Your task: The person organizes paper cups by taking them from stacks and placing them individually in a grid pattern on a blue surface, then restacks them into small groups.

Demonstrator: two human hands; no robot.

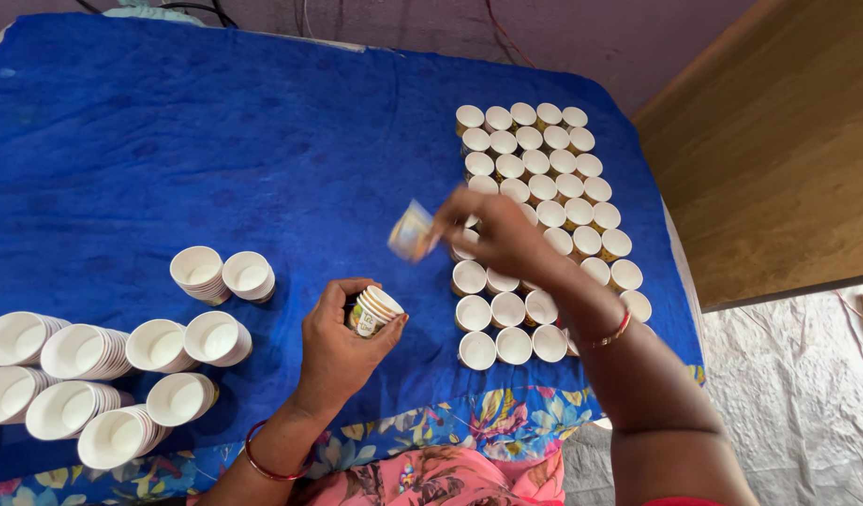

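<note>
Short nested stack of printed paper cups (pixel 373 312) sits gripped in your left hand (pixel 336 345), near the blue cloth's (pixel 216 159) front edge. Your right hand (pixel 495 234) pinches one blurred cup (pixel 411 230) beside upright cup rows (pixel 544 187) toward the right edge.

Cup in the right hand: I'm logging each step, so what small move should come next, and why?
Probably set the cup upright into the gap in the grid, beneath the right hand. That hand holds one blurred cup above the rows of upright cups, while the left hand grips a short stack as supply.
</note>
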